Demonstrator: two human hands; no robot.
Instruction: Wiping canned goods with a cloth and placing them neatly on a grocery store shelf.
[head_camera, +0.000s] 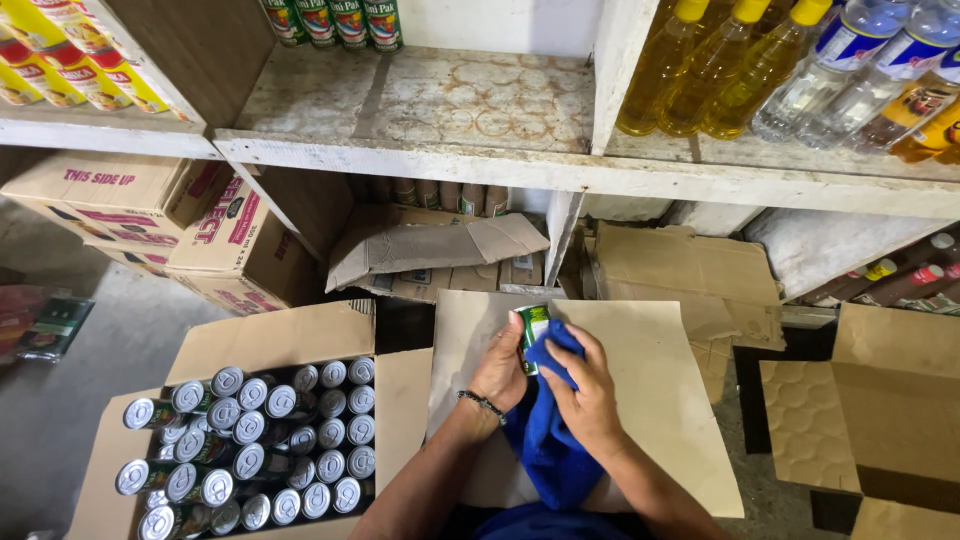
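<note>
My left hand, with a dark beaded bracelet at the wrist, grips a small green-labelled can in front of me. My right hand presses a blue cloth against the side of that can. The cloth hangs down from both hands toward my lap. Below the hands lies a flat sheet of brown cardboard. To the left stands an open cardboard box packed with several silver-topped cans, some upright and some lying on their sides.
A worn white shelf runs above, with green cans at its back, yellow oil bottles and clear bottles to the right. Under it sit cardboard cartons and torn boxes. More open cardboard lies right.
</note>
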